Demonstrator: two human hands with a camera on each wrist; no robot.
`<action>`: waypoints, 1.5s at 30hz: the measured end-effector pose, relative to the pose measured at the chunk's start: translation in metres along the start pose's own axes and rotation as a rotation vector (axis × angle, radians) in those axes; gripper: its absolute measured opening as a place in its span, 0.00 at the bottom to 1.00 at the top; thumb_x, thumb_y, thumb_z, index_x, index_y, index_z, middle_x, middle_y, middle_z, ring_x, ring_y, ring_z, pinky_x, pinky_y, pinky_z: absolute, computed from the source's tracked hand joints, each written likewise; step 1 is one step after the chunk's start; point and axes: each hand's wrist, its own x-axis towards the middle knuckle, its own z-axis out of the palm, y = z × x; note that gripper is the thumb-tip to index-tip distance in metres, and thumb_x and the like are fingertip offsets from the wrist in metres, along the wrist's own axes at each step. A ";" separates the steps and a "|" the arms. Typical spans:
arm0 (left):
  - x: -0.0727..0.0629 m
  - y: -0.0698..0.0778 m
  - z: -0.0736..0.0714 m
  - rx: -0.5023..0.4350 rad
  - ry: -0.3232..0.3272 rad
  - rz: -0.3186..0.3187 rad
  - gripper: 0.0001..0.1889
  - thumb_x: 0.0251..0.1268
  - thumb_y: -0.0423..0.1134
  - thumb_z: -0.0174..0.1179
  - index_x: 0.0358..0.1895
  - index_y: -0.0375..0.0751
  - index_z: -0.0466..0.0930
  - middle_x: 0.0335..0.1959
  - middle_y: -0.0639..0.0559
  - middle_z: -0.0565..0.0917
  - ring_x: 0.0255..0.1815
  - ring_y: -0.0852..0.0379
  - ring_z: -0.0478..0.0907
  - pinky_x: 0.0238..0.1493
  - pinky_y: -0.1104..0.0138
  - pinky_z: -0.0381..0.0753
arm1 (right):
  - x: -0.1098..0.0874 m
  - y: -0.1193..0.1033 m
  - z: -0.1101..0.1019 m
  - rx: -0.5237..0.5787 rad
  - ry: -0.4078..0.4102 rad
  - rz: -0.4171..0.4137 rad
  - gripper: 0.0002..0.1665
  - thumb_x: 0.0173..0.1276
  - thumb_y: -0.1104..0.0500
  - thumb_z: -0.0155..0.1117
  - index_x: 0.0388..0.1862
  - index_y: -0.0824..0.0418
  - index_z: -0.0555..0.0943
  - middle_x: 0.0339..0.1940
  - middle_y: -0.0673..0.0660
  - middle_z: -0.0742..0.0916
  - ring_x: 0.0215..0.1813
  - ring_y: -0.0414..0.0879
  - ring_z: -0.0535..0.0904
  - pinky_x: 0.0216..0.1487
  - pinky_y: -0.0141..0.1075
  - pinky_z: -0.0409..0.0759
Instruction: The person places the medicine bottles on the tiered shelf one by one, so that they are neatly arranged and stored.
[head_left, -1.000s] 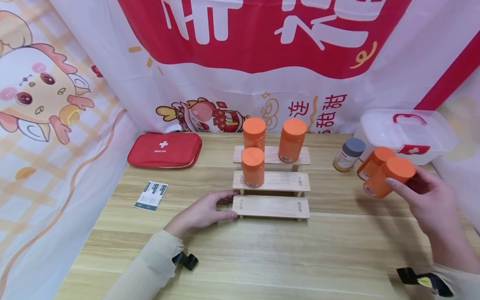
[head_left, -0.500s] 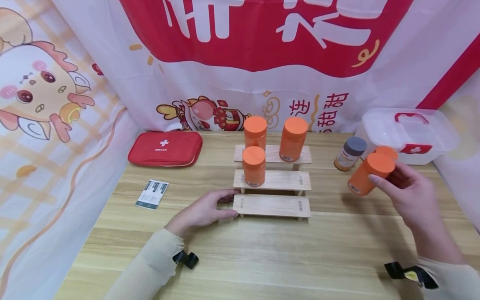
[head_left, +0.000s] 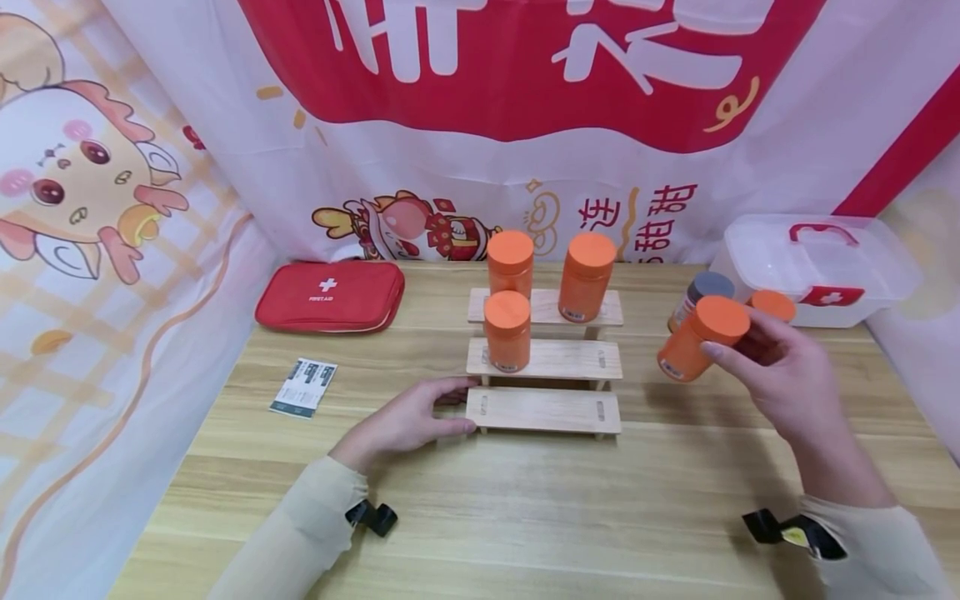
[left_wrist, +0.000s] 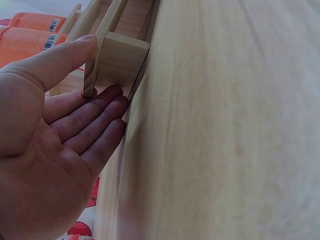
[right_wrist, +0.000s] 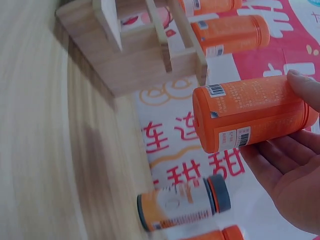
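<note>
My right hand (head_left: 791,379) grips an orange pill bottle (head_left: 684,348) near its cap, tilted and raised above the table. The right wrist view shows the thumb and fingers around the capped end, and the bottle's base pointing toward the stand. My left hand (head_left: 408,417) holds the left end of the lowest step of a three-step wooden stand (head_left: 543,410), thumb at the front corner and index finger at the back one. Two orange bottles (head_left: 587,279) stand on the top step. Another orange bottle (head_left: 507,333) is at the left of the middle step.
Behind the held bottle stands a grey-capped bottle (head_left: 705,287), partly hidden, and one more orange-capped bottle (head_left: 772,306) by a clear first-aid box (head_left: 825,258). At left lie a red first-aid pouch (head_left: 330,297) and a blister pack (head_left: 303,387). Printed cloth (head_left: 450,150) hangs behind.
My right hand has carried the orange bottle leftward, toward the stand, away from the orange-capped bottle by the box. It now overlaps the grey-capped bottle in view. My left hand stays put.
</note>
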 end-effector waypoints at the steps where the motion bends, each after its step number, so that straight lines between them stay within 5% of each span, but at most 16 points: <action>1: 0.000 0.000 0.000 0.001 0.001 0.002 0.37 0.72 0.50 0.73 0.81 0.47 0.72 0.78 0.47 0.78 0.80 0.45 0.73 0.83 0.44 0.69 | 0.000 -0.003 0.002 0.001 -0.004 -0.006 0.38 0.75 0.52 0.75 0.81 0.52 0.75 0.58 0.34 0.83 0.51 0.34 0.81 0.49 0.15 0.81; 31: 0.000 -0.002 0.000 0.004 0.001 -0.002 0.38 0.71 0.51 0.73 0.81 0.48 0.71 0.79 0.47 0.77 0.81 0.45 0.72 0.84 0.43 0.68 | 0.004 -0.058 0.068 0.202 -0.139 -0.247 0.32 0.70 0.65 0.77 0.72 0.59 0.82 0.60 0.49 0.87 0.54 0.38 0.85 0.56 0.21 0.85; 37: 0.000 -0.002 0.000 0.007 0.002 -0.004 0.38 0.71 0.51 0.73 0.81 0.48 0.71 0.78 0.48 0.77 0.81 0.45 0.72 0.84 0.43 0.68 | 0.005 -0.059 0.084 0.217 -0.159 -0.248 0.33 0.71 0.64 0.77 0.74 0.62 0.80 0.65 0.60 0.86 0.58 0.34 0.85 0.59 0.21 0.84; 45: 0.000 -0.003 0.000 0.004 0.001 0.009 0.38 0.72 0.51 0.73 0.81 0.48 0.71 0.78 0.48 0.78 0.80 0.46 0.73 0.83 0.44 0.69 | 0.005 -0.061 0.095 0.272 -0.165 -0.198 0.34 0.72 0.63 0.77 0.75 0.60 0.79 0.66 0.58 0.84 0.63 0.38 0.83 0.62 0.23 0.83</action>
